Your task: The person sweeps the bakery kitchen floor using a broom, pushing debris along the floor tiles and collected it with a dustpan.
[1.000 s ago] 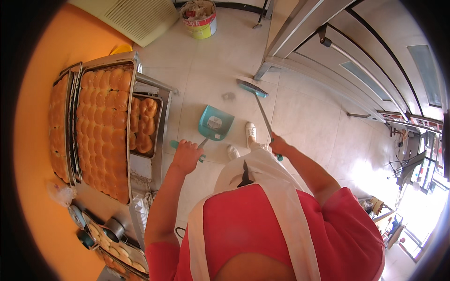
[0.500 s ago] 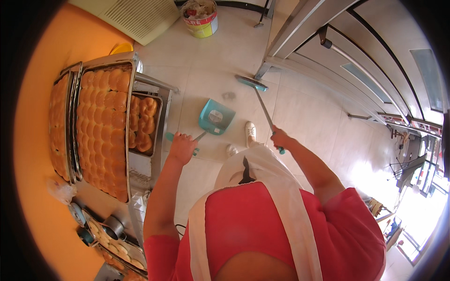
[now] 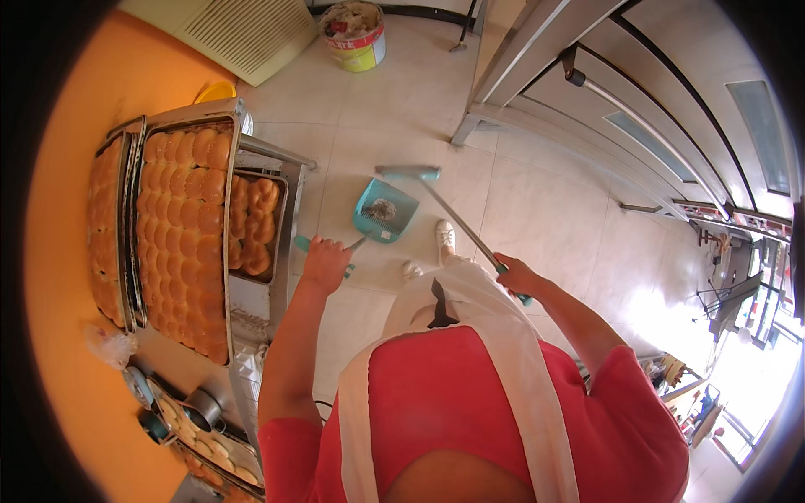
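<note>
My left hand (image 3: 326, 261) is closed round the green handle of a teal dustpan (image 3: 397, 208), which rests on the tiled floor ahead of me. Grey dust and debris (image 3: 381, 210) lie inside the pan. With my right hand (image 3: 516, 272) I grip the long grey pole of a broom (image 3: 457, 214); its green end sticks out below my fist. The broom's teal head (image 3: 408, 172), smeared by motion, is at the dustpan's far edge. Whether its bristles touch the pan I cannot tell.
To my left stands a metal table with trays of golden buns (image 3: 184, 235) and a tray of twisted bread (image 3: 254, 222). A yellow and white bucket (image 3: 354, 38) stands far ahead beside a beige grille (image 3: 243, 38). A large metal oven (image 3: 654, 109) lines the right side.
The broom head has swept left to the dustpan's far edge, and my right hand has come back toward me. Grey debris now shows in the pan. The left hand has barely moved.
</note>
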Available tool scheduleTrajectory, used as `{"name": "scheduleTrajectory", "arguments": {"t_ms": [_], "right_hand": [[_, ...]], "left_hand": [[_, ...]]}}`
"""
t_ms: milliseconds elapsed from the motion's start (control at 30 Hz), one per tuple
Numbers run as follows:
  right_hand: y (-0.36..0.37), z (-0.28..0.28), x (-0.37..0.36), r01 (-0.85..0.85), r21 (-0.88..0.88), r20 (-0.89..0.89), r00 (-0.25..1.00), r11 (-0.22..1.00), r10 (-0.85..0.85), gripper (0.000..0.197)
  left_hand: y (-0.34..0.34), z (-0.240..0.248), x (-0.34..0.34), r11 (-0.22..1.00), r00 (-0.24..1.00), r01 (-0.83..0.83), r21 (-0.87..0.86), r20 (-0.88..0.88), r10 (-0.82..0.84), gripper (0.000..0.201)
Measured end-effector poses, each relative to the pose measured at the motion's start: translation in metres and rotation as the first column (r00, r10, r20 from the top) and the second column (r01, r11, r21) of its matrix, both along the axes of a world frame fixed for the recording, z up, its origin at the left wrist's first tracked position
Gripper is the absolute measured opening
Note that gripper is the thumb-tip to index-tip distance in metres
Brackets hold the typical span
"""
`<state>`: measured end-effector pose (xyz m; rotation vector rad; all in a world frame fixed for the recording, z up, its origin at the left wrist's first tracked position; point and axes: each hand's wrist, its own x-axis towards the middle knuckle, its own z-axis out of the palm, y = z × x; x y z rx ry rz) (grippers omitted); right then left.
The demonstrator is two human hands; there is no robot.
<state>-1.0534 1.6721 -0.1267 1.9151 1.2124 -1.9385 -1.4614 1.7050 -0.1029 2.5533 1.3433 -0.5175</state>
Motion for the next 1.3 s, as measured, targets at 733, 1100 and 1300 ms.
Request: {"name": "scheduleTrajectory", "arguments": {"t_ms": [733, 1100, 1300], "right_hand": [[-0.016, -0.031, 0.011, 0.316, -0.042, -0.098, 0.943, 0.948, -0.318, 0.071], [-0.066, -0.029, -0.022, -0.182, -0.077, -0.043, 0.983, 0.980, 0.179, 0.078], [-0.014, 0.009, 0.000, 0.051, -0.049, -0.118, 0.991, 0.997, -0.057, 0.076]], "left_hand": [[-0.115, 0.018, -0.032, 0.994, 0.991, -0.107, 0.012, 0.081, 0.106, 0.006], [-0.128, 0.002, -0.021, 0.989, 0.987, -0.145, -0.005, 0.073, 0.145, 0.005], [-0.138, 0.010, -0.031, 0.987, 0.982, -0.159, -0.001, 0.102, 0.159, 0.005]]}}
